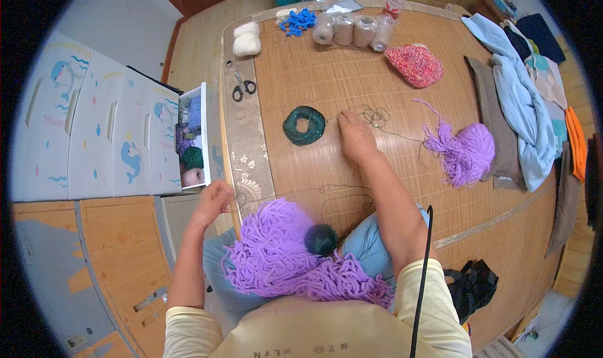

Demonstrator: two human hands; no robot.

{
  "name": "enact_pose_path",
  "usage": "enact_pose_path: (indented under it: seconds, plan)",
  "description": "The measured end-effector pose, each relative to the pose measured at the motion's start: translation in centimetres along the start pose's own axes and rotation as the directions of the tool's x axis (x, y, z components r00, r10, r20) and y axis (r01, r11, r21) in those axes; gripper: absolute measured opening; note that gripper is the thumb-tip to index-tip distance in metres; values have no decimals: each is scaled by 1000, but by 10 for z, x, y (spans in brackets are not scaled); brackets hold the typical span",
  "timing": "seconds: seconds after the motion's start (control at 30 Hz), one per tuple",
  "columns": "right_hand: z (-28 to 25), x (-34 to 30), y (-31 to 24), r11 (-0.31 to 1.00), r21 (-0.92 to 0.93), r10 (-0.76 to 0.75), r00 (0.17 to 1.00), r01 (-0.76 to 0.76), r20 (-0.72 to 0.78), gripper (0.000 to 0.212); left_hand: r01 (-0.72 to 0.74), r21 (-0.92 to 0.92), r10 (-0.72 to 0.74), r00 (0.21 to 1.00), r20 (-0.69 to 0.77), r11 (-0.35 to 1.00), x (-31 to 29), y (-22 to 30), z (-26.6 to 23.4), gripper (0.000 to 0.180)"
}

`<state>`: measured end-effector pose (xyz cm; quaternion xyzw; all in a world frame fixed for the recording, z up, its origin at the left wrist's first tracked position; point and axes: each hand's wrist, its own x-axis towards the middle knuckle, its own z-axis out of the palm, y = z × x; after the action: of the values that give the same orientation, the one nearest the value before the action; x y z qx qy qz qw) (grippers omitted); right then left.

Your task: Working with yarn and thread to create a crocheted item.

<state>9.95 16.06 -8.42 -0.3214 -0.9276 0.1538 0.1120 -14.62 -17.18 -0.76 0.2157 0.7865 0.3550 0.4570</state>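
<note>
My right hand (355, 135) reaches forward over the bamboo mat (352, 81) and pinches a thin dark yarn strand (375, 115) beside a dark green crocheted ring (304, 125). My left hand (212, 202) rests at the mat's left edge, near an open drawer (193, 138) of yarn; its fingers are curled and I cannot tell if it holds anything. A heap of purple yarn (282, 251) lies in my lap with a dark green yarn ball (321, 239) on it.
Scissors (243, 86) lie on the mat's left border. More purple yarn (465, 149), a pink knitted piece (414, 65), beige yarn rolls (352, 30), blue bits (296, 21) and white yarn (247, 39) sit farther off. Folded clothes (521, 88) lie right; a drawer cabinet (94, 125) stands left.
</note>
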Motion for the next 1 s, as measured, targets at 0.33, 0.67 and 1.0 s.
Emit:
enact_pose_path:
  seconds: [0.33, 0.67, 1.0]
  plan:
    - [-13, 1, 15, 954, -175, 251, 968, -242, 29, 52, -21, -307, -104, 917, -385, 951, -2, -59, -80, 11]
    - [-8, -3, 22, 941, -212, 261, 965, -263, -39, 47, -330, -527, -307, 531, -790, 783, -10, -119, -135, 17]
    - [-8, 4, 17, 932, -226, 302, 952, -284, 45, 58, -8, -503, -179, 929, -324, 864, -87, -285, -271, 25]
